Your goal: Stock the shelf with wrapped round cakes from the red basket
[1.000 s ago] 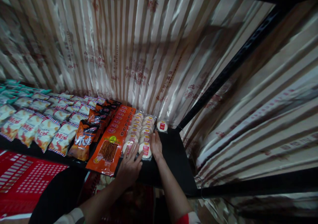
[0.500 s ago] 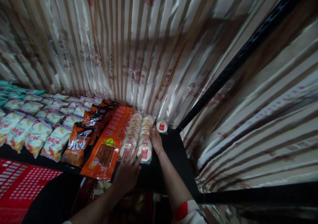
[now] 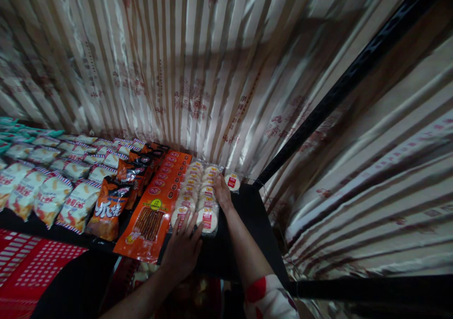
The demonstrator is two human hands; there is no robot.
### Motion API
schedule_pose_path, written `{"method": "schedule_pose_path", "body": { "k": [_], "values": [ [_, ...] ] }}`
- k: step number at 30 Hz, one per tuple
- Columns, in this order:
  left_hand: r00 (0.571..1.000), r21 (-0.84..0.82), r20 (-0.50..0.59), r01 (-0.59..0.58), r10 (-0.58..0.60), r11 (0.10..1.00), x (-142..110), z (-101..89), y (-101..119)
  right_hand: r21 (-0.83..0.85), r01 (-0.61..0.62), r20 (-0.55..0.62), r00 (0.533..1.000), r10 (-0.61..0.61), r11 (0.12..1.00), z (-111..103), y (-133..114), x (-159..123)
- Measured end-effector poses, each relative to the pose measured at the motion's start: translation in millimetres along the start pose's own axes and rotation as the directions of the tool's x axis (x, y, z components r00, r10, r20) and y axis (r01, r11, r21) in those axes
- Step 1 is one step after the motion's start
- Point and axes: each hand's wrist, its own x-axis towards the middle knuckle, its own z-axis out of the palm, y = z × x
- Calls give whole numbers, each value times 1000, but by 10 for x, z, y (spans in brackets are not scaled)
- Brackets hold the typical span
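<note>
Two rows of round white cakes in clear wrappers with red labels [image 3: 198,191] lie on a black shelf [image 3: 247,215]. My left hand [image 3: 182,248] rests open at the near end of the rows, its spread fingers touching the front cakes. My right hand [image 3: 222,190] lies flat along the right side of the rows, fingers stretched toward the back. One single wrapped cake [image 3: 232,181] sits apart at the back, just right of my right fingertips.
Left of the cakes lie long orange packs [image 3: 155,205], dark orange snack bags [image 3: 113,201] and several white striped bags [image 3: 53,187]. Striped satin cloth [image 3: 177,73] hangs behind and to the right. A black post [image 3: 339,88] rises at the shelf's corner. A red perforated surface [image 3: 31,267] sits lower left.
My right hand has slid farther back along the cakes' right side. My left hand stays at the front cakes. The view has shifted slightly.
</note>
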Motion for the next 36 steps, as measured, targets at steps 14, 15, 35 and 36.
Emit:
{"method": "schedule_pose_path", "body": {
  "k": [14,15,35,36],
  "values": [
    [1000,-18,17,7,-7,1000,0,-4,12,-188,84,-145,983,-113,978,-195,66,-133],
    [1000,-18,19,9,-9,1000,0,-10,15,-217,89,-211,968,-136,972,-235,118,-137],
    [1000,-3,0,12,-12,1000,10,3,21,-178,-45,-221,975,4,983,-354,539,172],
    [1000,-2,-4,9,-9,1000,9,8,19,-175,-45,-220,976,5,984,-356,548,176]
  ]
}}
